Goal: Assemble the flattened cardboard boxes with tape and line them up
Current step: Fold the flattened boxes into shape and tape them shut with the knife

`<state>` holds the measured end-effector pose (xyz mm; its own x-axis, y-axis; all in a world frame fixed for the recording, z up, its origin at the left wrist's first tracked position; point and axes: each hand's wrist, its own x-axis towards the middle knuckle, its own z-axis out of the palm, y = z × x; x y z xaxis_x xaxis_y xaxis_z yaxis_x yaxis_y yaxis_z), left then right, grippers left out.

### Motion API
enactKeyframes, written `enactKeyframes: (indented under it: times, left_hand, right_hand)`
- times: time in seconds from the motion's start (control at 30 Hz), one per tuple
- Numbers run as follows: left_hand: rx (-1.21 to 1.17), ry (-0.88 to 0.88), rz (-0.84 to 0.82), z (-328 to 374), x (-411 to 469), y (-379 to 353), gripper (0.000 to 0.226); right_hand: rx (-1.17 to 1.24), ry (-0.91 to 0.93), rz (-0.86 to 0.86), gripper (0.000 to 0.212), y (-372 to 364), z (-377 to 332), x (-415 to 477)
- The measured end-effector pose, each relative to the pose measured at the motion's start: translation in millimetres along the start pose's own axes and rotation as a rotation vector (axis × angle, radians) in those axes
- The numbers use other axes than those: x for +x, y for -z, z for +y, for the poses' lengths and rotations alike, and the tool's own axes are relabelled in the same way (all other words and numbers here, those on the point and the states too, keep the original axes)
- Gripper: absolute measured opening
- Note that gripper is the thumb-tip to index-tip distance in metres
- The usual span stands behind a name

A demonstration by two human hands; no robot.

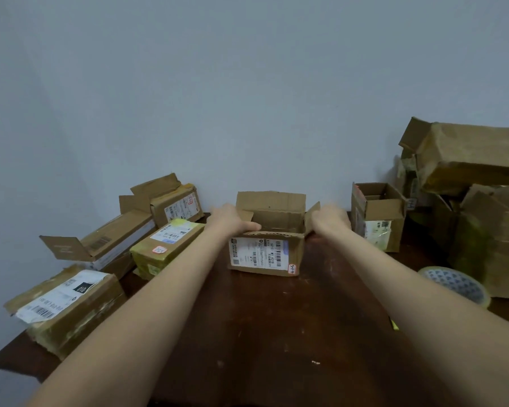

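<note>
A small open cardboard box [265, 257] with a white shipping label stands upright at the far middle of the dark wooden table [262, 333], its top flaps raised. My left hand [231, 220] grips its left side, thumb along the front rim. My right hand [329, 220] holds its right side by the right flap. A roll of clear tape [456, 284] lies on the table at the right, apart from both hands.
Several taped or partly open boxes [165, 245] lie along the table's left side. Another small open box [378, 215] stands to the right near the wall. Large crumpled boxes [479, 201] are piled at the far right. A wall runs behind the table.
</note>
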<state>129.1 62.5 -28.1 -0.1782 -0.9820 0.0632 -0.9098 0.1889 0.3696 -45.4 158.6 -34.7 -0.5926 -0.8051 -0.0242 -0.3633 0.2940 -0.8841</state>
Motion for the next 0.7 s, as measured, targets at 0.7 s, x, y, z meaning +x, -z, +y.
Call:
enactKeyframes:
  times: [0.7]
  left_hand:
    - [-0.686,0.065,0.149,-28.6,2.4,-21.2,0.045]
  right_hand:
    - [0.039,-0.095,0.185,0.032,2.6,22.0,23.7]
